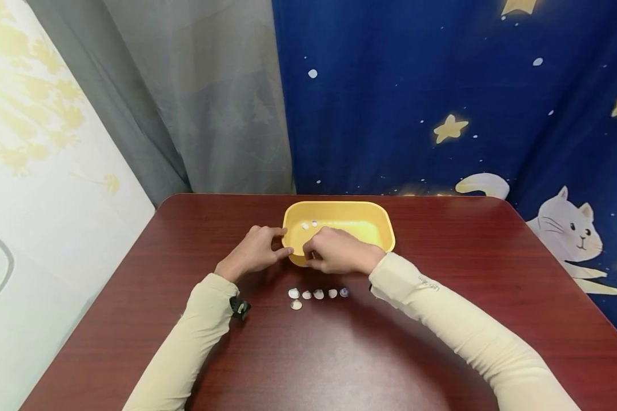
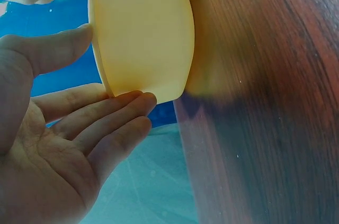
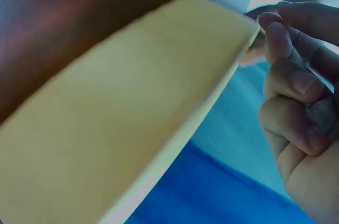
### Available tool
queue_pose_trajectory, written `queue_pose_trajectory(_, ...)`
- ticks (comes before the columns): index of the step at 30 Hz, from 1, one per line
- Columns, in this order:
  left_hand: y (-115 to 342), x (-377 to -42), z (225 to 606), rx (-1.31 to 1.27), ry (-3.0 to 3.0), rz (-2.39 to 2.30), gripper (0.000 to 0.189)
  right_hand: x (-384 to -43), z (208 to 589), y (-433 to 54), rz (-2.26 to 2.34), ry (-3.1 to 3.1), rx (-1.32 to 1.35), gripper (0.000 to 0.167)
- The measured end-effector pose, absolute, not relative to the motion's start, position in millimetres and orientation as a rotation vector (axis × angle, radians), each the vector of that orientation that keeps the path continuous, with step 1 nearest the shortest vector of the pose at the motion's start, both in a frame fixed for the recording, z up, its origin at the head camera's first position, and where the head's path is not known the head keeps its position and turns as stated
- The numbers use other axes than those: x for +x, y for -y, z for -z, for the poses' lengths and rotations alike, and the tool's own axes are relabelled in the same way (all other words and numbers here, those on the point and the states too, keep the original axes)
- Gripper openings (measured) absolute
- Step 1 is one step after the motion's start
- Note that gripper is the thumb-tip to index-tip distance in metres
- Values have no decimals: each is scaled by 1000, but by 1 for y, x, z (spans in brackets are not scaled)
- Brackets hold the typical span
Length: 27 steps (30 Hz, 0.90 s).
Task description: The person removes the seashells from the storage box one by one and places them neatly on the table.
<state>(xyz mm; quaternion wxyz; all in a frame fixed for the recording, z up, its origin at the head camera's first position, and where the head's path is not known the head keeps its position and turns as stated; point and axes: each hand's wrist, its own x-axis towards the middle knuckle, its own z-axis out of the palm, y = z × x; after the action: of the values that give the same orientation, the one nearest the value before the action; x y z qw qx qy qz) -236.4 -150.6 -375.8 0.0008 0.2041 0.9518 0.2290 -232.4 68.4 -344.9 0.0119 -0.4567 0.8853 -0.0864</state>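
A yellow plastic basin (image 1: 339, 212) stands on the table, with two small pale seashells (image 1: 305, 226) visible inside. My left hand (image 1: 254, 250) touches its left end, thumb at the rim and fairly straight fingers (image 2: 119, 113) against the outer wall. Over the basin's front rim is my right hand (image 1: 336, 251); its fingers (image 3: 296, 83) are curled and the thumb and index tips are close together. I see no clear object between those tips, though part of the palm is hidden. Several seashells (image 1: 319, 294) lie in a row in front of the basin, with one more shell (image 1: 296, 305) below the row's left end.
The dark red wooden table (image 1: 226, 217) extends to both sides and toward me. A grey curtain (image 1: 231, 114) and a blue starry curtain (image 1: 370, 114) hang behind its far edge. A pale patterned wall (image 1: 56, 188) is on the left. A black strap (image 1: 240, 308) shows at my left wrist.
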Motion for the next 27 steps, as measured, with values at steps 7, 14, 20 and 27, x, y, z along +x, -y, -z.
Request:
queue_pose_trajectory(7,150,-237,375,624,-2979,-709,56,-255,326,-77,254,-2759,-1438,10)
queue_pose_trajectory(14,151,-237,375,624,-2976,-713,57,-286,316,-75,265,-2838,-1290,6)
queue_pose_trajectory(20,151,-236,374,604,-2975,-708,57,-307,318,-67,176,-2792,-1189,7)
queue_pose_trajectory(27,150,-234,373,619,-2972,-700,57,-323,320,-58,138,-2740,-1111,5)
